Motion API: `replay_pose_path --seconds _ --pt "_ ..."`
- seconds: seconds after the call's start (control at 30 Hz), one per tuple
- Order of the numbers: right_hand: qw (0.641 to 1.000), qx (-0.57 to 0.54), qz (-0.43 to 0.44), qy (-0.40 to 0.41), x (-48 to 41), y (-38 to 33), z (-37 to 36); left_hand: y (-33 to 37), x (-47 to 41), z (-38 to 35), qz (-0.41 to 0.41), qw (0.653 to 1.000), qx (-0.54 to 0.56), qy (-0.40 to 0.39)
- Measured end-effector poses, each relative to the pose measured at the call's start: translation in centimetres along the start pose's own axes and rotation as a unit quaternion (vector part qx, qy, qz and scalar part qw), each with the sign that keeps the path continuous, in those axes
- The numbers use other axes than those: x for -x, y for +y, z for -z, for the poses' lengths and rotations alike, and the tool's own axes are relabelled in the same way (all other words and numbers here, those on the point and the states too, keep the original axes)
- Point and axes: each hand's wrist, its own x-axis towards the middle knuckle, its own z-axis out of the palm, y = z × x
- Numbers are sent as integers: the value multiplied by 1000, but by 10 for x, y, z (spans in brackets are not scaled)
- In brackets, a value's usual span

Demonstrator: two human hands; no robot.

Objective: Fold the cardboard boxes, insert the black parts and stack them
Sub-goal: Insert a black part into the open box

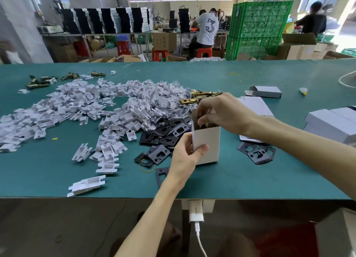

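Note:
A small white cardboard box stands upright and open-topped on the green table. My left hand grips its lower left corner, thumb across the front face. My right hand reaches into the open top, fingertips pinching a dark part with a brass piece inside the box. Loose black metal plates lie in a heap just left of the box, and a few more black plates lie to its right. Finished white boxes are stacked at the right edge.
A wide pile of white cardboard inserts covers the table's left half. Bagged screws and brass latch parts lie behind the box. Flat and half-folded box blanks sit at right. People work at benches beyond.

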Motion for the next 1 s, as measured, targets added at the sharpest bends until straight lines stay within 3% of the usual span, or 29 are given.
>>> replay_pose_path --seconds 0.2,0.43,0.63,0.77,0.87,1.0 --pt "998 54 32 -21 7 6 -13 -3 -2 0 13 1000 -19 15" --pt "997 45 65 21 -6 -18 -5 -8 -4 -1 28 999 -41 17" --pt "979 164 117 -35 -44 -57 -54 -10 -5 1 19 997 -81 -3" --pt "955 257 73 -130 -75 -61 -99 -13 -3 2 3 994 -112 -9" --pt "951 232 -6 -204 -90 -56 -122 -11 -4 2 8 990 -139 2" --pt "960 220 -42 -170 -92 -51 -142 -15 -1 4 35 984 -175 4"
